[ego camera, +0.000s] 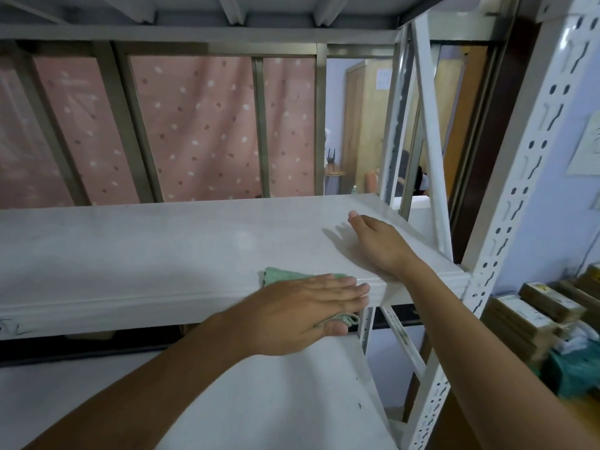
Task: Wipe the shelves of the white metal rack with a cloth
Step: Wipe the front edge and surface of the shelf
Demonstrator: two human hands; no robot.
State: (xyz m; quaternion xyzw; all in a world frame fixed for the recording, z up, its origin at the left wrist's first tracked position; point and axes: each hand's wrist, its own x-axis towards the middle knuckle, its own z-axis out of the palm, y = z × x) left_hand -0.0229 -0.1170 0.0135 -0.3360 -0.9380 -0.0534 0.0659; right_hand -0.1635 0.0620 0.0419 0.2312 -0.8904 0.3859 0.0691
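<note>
White lower shelf (276,401): nearest thing in view, bare, running under both forearms.
Left hand (305,315): flat at the front lip of the middle shelf, fingers straight and together, pointing right; the thumb is tucked under and pins the cloth against the palm.
Cloth (282,277): green, lying over the near edge of the middle shelf, right of centre; one corner pokes out above the left hand's knuckles on the shelf top, and a frayed bit hangs below by the thumb.
Middle shelf (146,248): white metal, wide, nothing else on it besides the cloth and the hands.
Right hand (378,245): further in, at the right end of the shelf top, open and loose, holding nothing; whether the palm actually presses the surface, I cannot tell.
Right post (519,196): white, punched with slots, standing just right of the shelf corner.
Boxes (535,313): brown stack, low on the right, outside the rack.
Curtain (201,125): pink with pale and dark dots, far behind grey bars.
Wooden cabinet (363,125): far right, seen through the gap beside the curtain.
</note>
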